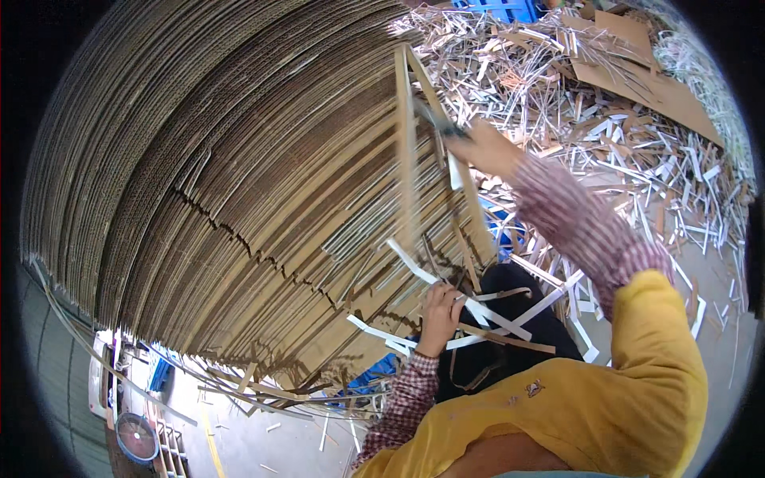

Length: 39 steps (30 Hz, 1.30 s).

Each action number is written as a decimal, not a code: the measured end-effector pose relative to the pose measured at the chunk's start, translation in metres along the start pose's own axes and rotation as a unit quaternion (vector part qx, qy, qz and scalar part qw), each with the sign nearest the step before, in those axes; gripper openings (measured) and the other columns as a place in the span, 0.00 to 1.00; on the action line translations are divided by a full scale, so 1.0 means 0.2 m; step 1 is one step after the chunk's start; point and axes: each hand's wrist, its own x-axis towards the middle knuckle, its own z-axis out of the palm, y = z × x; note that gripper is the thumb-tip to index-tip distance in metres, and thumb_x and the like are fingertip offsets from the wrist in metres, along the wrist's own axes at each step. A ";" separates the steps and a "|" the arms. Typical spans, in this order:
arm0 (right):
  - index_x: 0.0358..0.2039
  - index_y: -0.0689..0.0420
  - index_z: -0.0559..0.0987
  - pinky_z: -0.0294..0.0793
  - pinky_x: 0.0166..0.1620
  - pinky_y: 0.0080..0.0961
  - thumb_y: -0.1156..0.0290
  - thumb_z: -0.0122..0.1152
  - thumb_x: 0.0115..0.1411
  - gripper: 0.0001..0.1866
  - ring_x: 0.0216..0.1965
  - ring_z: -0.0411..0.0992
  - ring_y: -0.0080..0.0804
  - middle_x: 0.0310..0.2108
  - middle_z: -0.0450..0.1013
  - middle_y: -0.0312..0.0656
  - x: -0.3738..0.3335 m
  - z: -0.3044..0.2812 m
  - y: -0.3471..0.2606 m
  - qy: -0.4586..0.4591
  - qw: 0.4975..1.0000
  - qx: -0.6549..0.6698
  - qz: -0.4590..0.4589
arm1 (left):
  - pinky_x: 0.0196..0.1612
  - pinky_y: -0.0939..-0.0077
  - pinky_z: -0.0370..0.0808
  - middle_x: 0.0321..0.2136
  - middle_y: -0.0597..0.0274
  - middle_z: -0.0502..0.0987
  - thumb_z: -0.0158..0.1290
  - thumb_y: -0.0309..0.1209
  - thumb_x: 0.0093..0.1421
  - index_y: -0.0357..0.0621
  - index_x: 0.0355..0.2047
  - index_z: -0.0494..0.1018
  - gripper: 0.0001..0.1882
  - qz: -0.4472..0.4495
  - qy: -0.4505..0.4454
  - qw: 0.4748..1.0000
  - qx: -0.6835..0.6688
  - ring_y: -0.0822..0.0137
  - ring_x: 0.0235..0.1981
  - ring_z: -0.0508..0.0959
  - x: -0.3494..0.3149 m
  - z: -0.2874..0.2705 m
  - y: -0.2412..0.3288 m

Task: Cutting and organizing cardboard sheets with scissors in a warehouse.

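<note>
A tall stack of cardboard sheets fills the left and middle, its cut edges facing me. My right hand is closed around a dark-handled tool, blurred by motion; its exact kind does not show. Tool and hand are beside long upright cardboard strips at the stack's right side. Lower down, my left hand has its fingers curled at the stack's near edge, among loose strips; what lies under the fingers is hidden. A white strip runs past its fingertips. More strips lie across my lap.
Paper and cardboard offcuts are heaped at the far right, with flat brown cardboard pieces on top. A blue crate is at the back. At lower left are a round fan and scraps on the grey floor.
</note>
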 end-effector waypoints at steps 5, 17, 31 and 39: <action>0.33 0.64 0.75 0.68 0.30 0.31 0.52 0.54 0.53 0.24 0.25 0.69 0.33 0.21 0.70 0.46 -0.40 0.00 0.30 -0.382 0.918 -0.104 -0.043 | 0.45 0.60 0.61 0.35 0.53 0.68 0.50 0.29 0.51 0.39 0.30 0.71 0.08 0.002 0.003 1.000 0.009 0.50 0.43 0.65 -0.12 0.10 -0.03; 0.26 0.62 0.78 0.69 0.28 0.18 0.55 0.50 0.55 0.21 0.21 0.68 0.22 0.22 0.73 0.41 0.44 -0.23 -0.17 -0.198 0.963 0.028 -0.182 | 0.46 0.62 0.59 0.36 0.57 0.69 0.50 0.30 0.53 0.40 0.30 0.71 0.07 -0.032 0.019 0.999 0.017 0.54 0.46 0.65 -0.14 0.15 -0.01; 0.26 0.65 0.78 0.66 0.15 0.16 0.56 0.50 0.55 0.22 0.15 0.67 0.23 0.20 0.72 0.44 0.37 -0.31 -0.18 -0.167 0.972 0.038 -0.161 | 0.46 0.62 0.60 0.35 0.56 0.70 0.49 0.31 0.54 0.41 0.29 0.71 0.07 -0.032 0.015 0.999 0.020 0.54 0.45 0.66 -0.14 0.14 -0.02; 0.26 0.67 0.76 0.74 0.19 0.20 0.55 0.47 0.57 0.24 0.19 0.72 0.29 0.20 0.71 0.48 0.50 -0.26 -0.23 -0.222 0.965 0.136 -0.017 | 0.46 0.62 0.60 0.35 0.56 0.70 0.49 0.30 0.54 0.40 0.29 0.71 0.07 -0.041 0.028 0.999 0.013 0.54 0.45 0.67 -0.15 0.14 -0.02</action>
